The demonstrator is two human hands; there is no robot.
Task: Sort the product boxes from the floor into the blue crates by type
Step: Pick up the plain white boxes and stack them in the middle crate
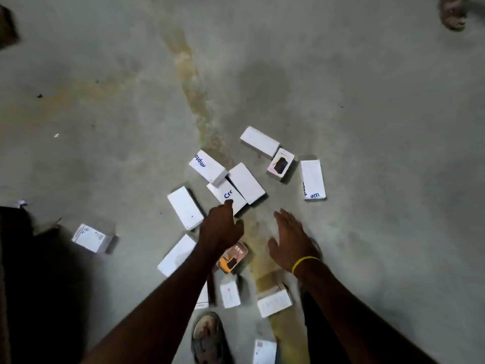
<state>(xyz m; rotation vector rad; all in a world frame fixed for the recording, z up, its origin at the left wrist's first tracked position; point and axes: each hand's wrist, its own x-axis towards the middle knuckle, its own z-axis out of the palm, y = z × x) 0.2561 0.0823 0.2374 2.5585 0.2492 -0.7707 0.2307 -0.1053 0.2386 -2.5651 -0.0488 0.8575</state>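
Several white product boxes lie scattered on the concrete floor. A white box with blue letters lies in the middle, half under two other white boxes. My left hand reaches over the pile, its fingertips at the lettered box's near edge, holding nothing. My right hand, with a yellow band on the wrist, hovers flat and empty to the right. An orange 65W box lies below my left hand. Another pictured box lies farther back. No blue crate is in view.
More white boxes lie at the left, the right and near my foot. Another person's foot shows at the top right. A dark mass fills the lower left edge.
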